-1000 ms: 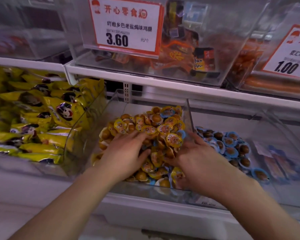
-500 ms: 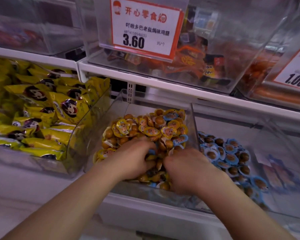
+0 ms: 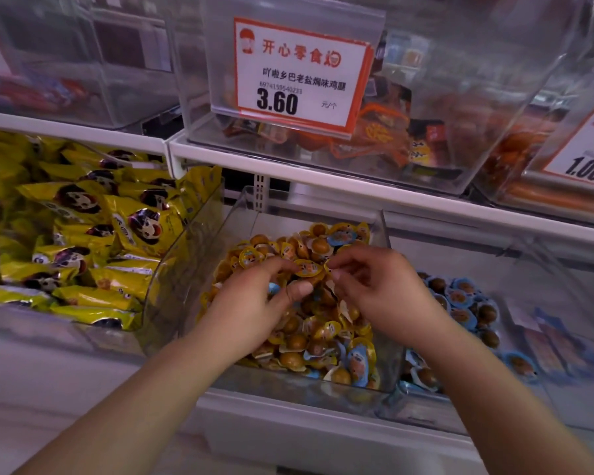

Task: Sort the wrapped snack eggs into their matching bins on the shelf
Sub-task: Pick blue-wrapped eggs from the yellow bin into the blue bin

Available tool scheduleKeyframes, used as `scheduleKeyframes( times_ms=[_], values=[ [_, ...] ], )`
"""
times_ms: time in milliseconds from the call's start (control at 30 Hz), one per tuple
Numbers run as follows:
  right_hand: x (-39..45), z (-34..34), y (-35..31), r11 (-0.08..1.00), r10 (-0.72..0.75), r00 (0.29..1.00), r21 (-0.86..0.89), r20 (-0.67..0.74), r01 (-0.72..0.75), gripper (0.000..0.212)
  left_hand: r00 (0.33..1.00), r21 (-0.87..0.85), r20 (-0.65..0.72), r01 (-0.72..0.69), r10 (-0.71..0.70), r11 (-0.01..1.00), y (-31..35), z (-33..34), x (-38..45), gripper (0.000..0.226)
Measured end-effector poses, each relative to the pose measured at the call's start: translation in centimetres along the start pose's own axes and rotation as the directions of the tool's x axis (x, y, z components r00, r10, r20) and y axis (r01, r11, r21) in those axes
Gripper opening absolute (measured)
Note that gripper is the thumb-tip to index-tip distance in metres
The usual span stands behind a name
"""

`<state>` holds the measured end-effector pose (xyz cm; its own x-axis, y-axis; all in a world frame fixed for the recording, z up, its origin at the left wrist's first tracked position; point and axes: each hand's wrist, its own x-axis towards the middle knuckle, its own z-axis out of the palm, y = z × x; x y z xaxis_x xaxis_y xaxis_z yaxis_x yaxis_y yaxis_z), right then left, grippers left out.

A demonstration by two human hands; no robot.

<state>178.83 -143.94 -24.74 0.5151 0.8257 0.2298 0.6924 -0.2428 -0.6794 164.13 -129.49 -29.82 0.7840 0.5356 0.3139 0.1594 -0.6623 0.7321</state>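
Head view: our left hand (image 3: 254, 299) pinches a blue-wrapped egg (image 3: 273, 289) over the yellow bin (image 3: 384, 234); right hand (image 3: 374, 286), fingers curled, pinches a yellow wrapper edge. We judge the eggs light, firm, film slippery: grip the body or rim flap. Blue bin (image 3: 426, 402) sits just beside on the shelf (image 3: 323, 197); clear walls, tight room.

Under the hands the eggs (image 3: 309, 337) are brown in yellow wrappers with a few blue-wrapped ones (image 3: 357, 366) mixed in, right of them blue-wrapped eggs (image 3: 460, 298), left yellow packets (image 3: 83, 234) with dark cartoon faces, above a white, orange-bordered tag (image 3: 300, 75).
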Motion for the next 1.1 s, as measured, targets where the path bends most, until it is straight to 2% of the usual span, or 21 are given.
scheduleKeyframes(
  times_ms=[67, 100, 200, 267, 367, 467, 567, 667, 767, 867, 933, 1033, 1100],
  values=[
    [-1.3, 0.2, 0.4, 0.994, -0.044, 0.991, 0.097, -0.127, 0.057, 0.013, 1.000, -0.007, 0.007, -0.027, 0.027, 1.000, 0.7, 0.1, -0.1, 0.049],
    [-2.1, 0.1, 0.5, 0.988, -0.054, 0.978, 0.132, -0.200, 0.082, 0.014, 0.997, 0.040, 0.059, -0.054, 0.051, 0.998, 1.2, 0.3, -0.2, 0.052],
    [-4.5, -0.4, 1.0, 0.987, -0.078, 0.906, 0.097, -0.417, 0.130, 0.017, 0.928, 0.278, 0.370, -0.160, 0.048, 0.947, 2.4, 2.2, -0.6, 0.061],
    [-5.6, -0.5, 1.4, 0.991, -0.073, 0.870, 0.065, -0.488, 0.120, 0.020, 0.882, 0.359, 0.472, -0.181, -0.011, 0.915, 2.6, 3.4, -0.5, 0.057],
    [-6.9, -0.2, 2.2, 0.987, -0.130, 0.840, 0.012, -0.527, 0.161, 0.017, 0.867, 0.361, 0.496, -0.146, -0.057, 0.921, 2.7, 3.8, 0.5, 0.050],
    [-7.3, -0.5, 2.8, 0.982, -0.162, 0.836, 0.000, -0.524, 0.190, 0.016, 0.859, 0.375, 0.501, -0.105, -0.106, 0.921, 2.8, 4.3, 1.1, 0.055],
    [-6.4, -1.4, 3.8, 0.986, 0.009, 0.827, 0.145, -0.561, 0.088, 0.021, 0.843, 0.447, 0.518, -0.123, -0.144, 0.886, 3.3, 5.1, 1.0, 0.075],
    [-5.1, -1.8, 5.1, 0.945, 0.228, 0.836, 0.321, -0.500, -0.066, 0.023, 0.851, 0.564, 0.513, -0.237, -0.111, 0.791, 3.7, 5.9, 0.6, 0.094],
    [-4.3, -1.4, 5.7, 0.927, 0.271, 0.862, 0.358, -0.428, -0.114, 0.019, 0.874, 0.604, 0.477, -0.245, -0.097, 0.758, 4.2, 6.4, 0.5, 0.082],
    [-3.8, -0.8, 5.7, 0.936, 0.236, 0.879, 0.341, -0.414, -0.091, 0.015, 0.878, 0.576, 0.466, -0.210, -0.106, 0.790, 4.6, 6.9, 0.8, 0.077],
    [-3.7, -0.7, 5.9, 0.935, 0.231, 0.884, 0.343, -0.405, -0.087, 0.017, 0.882, 0.489, 0.457, -0.138, -0.117, 0.861, 4.6, 7.2, 0.9, 0.064],
    [-3.8, -0.7, 6.3, 0.935, 0.230, 0.882, 0.344, -0.411, -0.083, 0.017, 0.864, 0.224, 0.485, 0.027, -0.135, 0.974, 4.1, 7.2, 0.9, 0.043],
    [-4.0, -0.6, 6.3, 0.937, 0.225, 0.882, 0.341, -0.414, -0.079, 0.017, 0.843, -0.004, 0.528, 0.128, -0.107, 0.992, 4.0, 6.8, 1.1, 0.023]
  ],
)
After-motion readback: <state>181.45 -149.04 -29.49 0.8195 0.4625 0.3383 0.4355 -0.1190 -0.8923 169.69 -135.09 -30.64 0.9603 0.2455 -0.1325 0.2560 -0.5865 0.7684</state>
